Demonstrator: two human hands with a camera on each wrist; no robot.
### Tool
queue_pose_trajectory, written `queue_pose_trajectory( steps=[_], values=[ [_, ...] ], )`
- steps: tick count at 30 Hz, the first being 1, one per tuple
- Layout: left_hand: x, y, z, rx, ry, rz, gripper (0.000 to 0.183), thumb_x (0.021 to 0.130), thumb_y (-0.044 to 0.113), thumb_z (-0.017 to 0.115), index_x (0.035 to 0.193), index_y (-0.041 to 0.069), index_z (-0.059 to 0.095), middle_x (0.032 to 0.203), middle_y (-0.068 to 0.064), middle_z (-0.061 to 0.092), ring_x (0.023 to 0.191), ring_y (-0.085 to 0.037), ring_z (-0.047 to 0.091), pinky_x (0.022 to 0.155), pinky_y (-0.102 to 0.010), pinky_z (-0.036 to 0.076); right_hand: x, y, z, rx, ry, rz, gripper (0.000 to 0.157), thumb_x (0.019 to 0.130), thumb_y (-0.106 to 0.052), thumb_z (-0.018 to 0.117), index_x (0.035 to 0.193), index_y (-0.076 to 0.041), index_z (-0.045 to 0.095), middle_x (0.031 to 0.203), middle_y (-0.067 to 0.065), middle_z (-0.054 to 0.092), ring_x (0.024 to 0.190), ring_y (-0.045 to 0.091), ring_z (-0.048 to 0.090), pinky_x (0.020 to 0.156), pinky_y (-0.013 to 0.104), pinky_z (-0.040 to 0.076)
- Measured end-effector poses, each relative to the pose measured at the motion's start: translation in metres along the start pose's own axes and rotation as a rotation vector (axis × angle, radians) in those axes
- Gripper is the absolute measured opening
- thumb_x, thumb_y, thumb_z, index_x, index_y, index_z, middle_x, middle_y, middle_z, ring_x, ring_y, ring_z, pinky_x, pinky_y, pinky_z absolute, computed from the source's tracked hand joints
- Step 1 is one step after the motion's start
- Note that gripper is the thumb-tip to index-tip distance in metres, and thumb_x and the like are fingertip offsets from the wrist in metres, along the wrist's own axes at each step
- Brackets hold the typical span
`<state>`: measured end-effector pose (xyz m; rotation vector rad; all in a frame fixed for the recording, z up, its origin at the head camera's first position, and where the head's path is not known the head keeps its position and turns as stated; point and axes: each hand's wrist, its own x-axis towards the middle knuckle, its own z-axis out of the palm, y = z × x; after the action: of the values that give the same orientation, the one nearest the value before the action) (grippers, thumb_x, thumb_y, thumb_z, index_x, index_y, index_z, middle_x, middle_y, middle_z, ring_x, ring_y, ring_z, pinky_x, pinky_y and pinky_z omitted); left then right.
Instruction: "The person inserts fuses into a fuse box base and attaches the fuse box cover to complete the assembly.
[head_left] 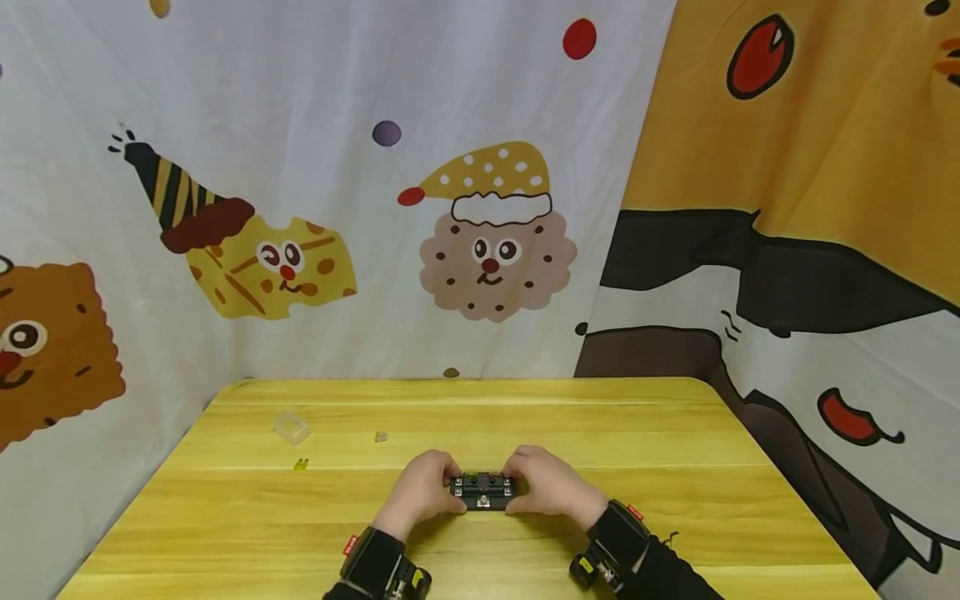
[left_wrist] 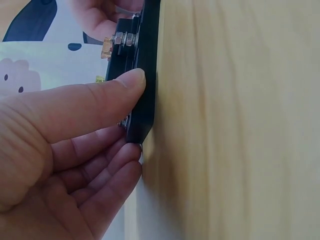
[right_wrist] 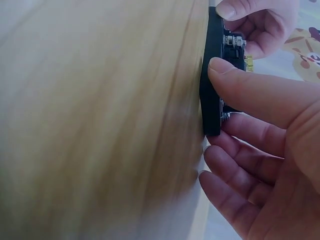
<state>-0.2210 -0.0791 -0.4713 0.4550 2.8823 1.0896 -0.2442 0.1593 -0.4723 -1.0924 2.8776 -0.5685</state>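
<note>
Far to the left of the black block (head_left: 483, 493), and farther back on the table (head_left: 225, 550), sits a see-through box (head_left: 291, 427). A small yellow bit (head_left: 301, 464) lies left of the block too, only a little farther back than it. A tiny tan bit (head_left: 381, 436) lies behind the block and to its left, not so far off. Next comes the left hand (head_left: 423, 490), at the block's left end, with its thumb on the near side and its fingers bent round the end, so it pinches the block. The block lies long ways between the two hands, with shiny bolts (left_wrist: 124, 39) on it, and it looks like it sits flat on the wood. The right hand (head_left: 550, 485) pinches the block's right end the same way.

If the left thumb slips, I think that end could drop or twist. If one hand lifts or pulls more than the other, the block could tip. The yellow bit and the tan bit are so small that a sleeve could brush them away from the block. The only box I see is that see-through one left of the block, and nothing shows inside it, though it is too small to be sure
</note>
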Motion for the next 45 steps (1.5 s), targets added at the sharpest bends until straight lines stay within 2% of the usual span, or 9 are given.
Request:
queue_pose_trajectory(
  steps=[15, 20, 25, 31, 38, 45],
  values=[
    [-0.001, 0.003, 0.002, 0.055, 0.004, 0.02, 0.039, 0.062, 0.013, 0.091, 0.09, 0.002, 0.066, 0.084, -0.004, 0.056, 0.074, -0.018, 0.048, 0.071, -0.037, 0.044, 0.0, 0.0, 0.0, -0.033, -0.004, -0.002, 0.039, 0.074, -0.032, 0.088, 0.102, -0.011, 0.071, 0.095, -0.005, 0.057, 0.083, 0.009, 0.052, 0.078, 0.032, 0.048],
    [-0.002, 0.002, -0.003, 0.023, 0.009, 0.043, 0.037, 0.069, 0.017, 0.088, 0.094, 0.0, 0.067, 0.085, -0.005, 0.06, 0.074, -0.018, 0.051, 0.071, -0.038, 0.046, 0.001, -0.002, -0.001, -0.038, -0.018, 0.005, 0.04, 0.073, -0.032, 0.088, 0.102, -0.01, 0.071, 0.095, -0.005, 0.056, 0.082, 0.009, 0.051, 0.078, 0.031, 0.048],
    [-0.001, -0.004, -0.011, 0.015, 0.079, 0.041, 0.036, 0.078, 0.021, 0.083, 0.099, -0.002, 0.068, 0.086, -0.006, 0.063, 0.076, -0.019, 0.056, 0.071, -0.04, 0.048, 0.001, -0.003, -0.002, -0.04, -0.015, 0.006, 0.04, 0.073, -0.031, 0.088, 0.102, -0.009, 0.071, 0.095, -0.004, 0.057, 0.082, 0.009, 0.051, 0.079, 0.032, 0.048],
    [0.0, -0.012, -0.028, 0.024, 0.165, -0.026, 0.031, 0.083, 0.019, 0.079, 0.103, -0.003, 0.069, 0.089, -0.009, 0.066, 0.081, -0.025, 0.062, 0.074, -0.043, 0.051, 0.001, -0.003, -0.002, -0.055, -0.012, 0.004, 0.04, 0.074, -0.031, 0.088, 0.102, -0.009, 0.071, 0.095, -0.004, 0.058, 0.084, 0.01, 0.051, 0.08, 0.032, 0.048],
    [0.003, -0.023, -0.049, 0.084, 0.254, -0.072, 0.025, 0.086, 0.014, 0.076, 0.102, -0.004, 0.07, 0.087, -0.01, 0.066, 0.079, -0.027, 0.062, 0.075, -0.045, 0.051, 0.001, -0.002, -0.002, -0.045, -0.014, 0.005, 0.04, 0.074, -0.03, 0.088, 0.102, -0.009, 0.071, 0.095, -0.004, 0.057, 0.083, 0.01, 0.051, 0.08, 0.032, 0.048],
    [0.003, -0.037, -0.065, 0.1, 0.278, -0.12, 0.023, 0.089, 0.012, 0.072, 0.104, -0.005, 0.069, 0.091, -0.014, 0.067, 0.082, -0.032, 0.062, 0.079, -0.048, 0.05, 0.001, -0.002, -0.001, -0.04, -0.016, 0.002, 0.04, 0.074, -0.03, 0.088, 0.103, -0.009, 0.071, 0.095, -0.005, 0.057, 0.082, 0.009, 0.05, 0.08, 0.032, 0.048]
  ],
)
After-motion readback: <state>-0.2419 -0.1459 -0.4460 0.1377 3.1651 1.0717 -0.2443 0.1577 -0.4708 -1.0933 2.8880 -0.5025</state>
